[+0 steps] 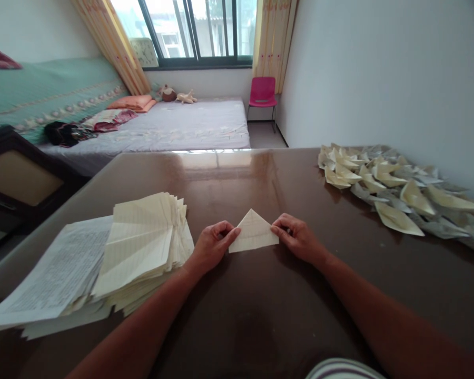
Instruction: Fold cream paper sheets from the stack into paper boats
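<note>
A sheet of cream paper (253, 231), folded to a point at the top with a straight strip along its lower edge, is held between both hands just above the table. My left hand (214, 243) pinches its left side between thumb and fingers. On the opposite side my right hand (298, 237) pinches the right corner in the same way. Left of my left hand lies a thick stack of lined cream paper (140, 237), partly on top of printed white sheets (63, 273).
Many folded paper boats (383, 179) are heaped along the right side of the glossy brown table (237, 305), by the wall. Beyond the far edge stand a bed (205, 123) and a pink chair (263, 92). A dark cabinet (23, 173) is at the left.
</note>
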`<action>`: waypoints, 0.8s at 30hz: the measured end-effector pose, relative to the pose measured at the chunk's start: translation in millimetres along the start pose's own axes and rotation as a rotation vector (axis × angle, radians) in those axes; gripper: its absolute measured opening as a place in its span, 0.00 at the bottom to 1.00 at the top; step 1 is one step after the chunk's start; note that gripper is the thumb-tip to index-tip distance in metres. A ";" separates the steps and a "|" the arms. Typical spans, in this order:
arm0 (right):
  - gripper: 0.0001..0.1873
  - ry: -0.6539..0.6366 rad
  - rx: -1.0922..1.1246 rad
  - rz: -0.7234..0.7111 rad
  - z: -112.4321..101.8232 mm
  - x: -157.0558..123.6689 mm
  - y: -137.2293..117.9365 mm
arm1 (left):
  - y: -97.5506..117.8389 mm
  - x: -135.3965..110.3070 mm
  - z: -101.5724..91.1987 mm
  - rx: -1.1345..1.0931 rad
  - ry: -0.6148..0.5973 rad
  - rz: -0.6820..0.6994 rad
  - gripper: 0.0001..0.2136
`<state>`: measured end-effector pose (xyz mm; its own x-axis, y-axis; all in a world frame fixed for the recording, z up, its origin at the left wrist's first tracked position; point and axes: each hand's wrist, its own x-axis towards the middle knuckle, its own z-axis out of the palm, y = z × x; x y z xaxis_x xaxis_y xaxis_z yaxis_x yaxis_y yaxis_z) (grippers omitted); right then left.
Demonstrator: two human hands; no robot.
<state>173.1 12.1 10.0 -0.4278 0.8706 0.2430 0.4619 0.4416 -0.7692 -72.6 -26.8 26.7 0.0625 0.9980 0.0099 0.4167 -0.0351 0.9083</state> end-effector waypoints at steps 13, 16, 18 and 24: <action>0.22 -0.001 0.445 0.277 3.0 -0.7 -0.8 | -2.9 -0.4 10.6 -0.435 -0.108 -0.180 0.18; 0.24 0.022 0.538 0.323 3.6 -0.4 -2.9 | -2.3 -0.9 11.0 -0.455 -0.164 -0.191 0.18; 0.24 0.021 0.574 0.333 4.6 -0.4 -4.3 | -1.5 -1.3 11.7 -0.453 -0.185 -0.187 0.18; 0.21 0.119 0.520 0.328 9.7 -0.6 -3.0 | -3.4 -1.2 14.9 -0.376 -0.076 -0.121 0.16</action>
<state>164.4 8.2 6.4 -0.2243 0.9744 -0.0131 0.1033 0.0104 -0.9946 -60.6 -28.6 17.3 0.1059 0.9866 -0.1242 0.0650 0.1178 0.9909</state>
